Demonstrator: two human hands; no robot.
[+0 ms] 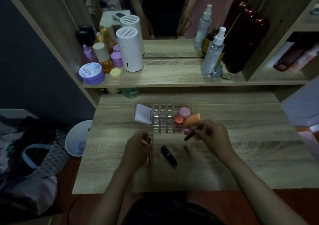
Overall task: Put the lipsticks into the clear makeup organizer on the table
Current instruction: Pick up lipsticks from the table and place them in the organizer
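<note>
Starting at the far left, we are seeing a white bin standing on the floor just beside the wooden bench. On the raised shelf at the back, purple jars, an amber bottle and a white cylinder are crowding the left end, while clear spray bottles and a dark red case are standing at the right end. Down on the bench, our left hand is curling closed around a slim rose-gold lipstick, which is pointing roughly up and down in the view, with its lower end showing below the fingers. Just right of that hand, a black lipstick is lying flat on the bench, tilted diagonally and touched by neither hand. Behind both, the clear makeup organizer is sitting on the bench; a white box is filling its left compartment, the grid of small cells in the middle is looking unfilled, and pink and coral round caps are resting in its right part. At the organizer's front right corner, our right hand is pinching shut on a dark red lipstick, slanted down to the left, and an orange capped tube is jutting up just above that hand; whether the hand is also gripping it, we cannot tell.
</note>
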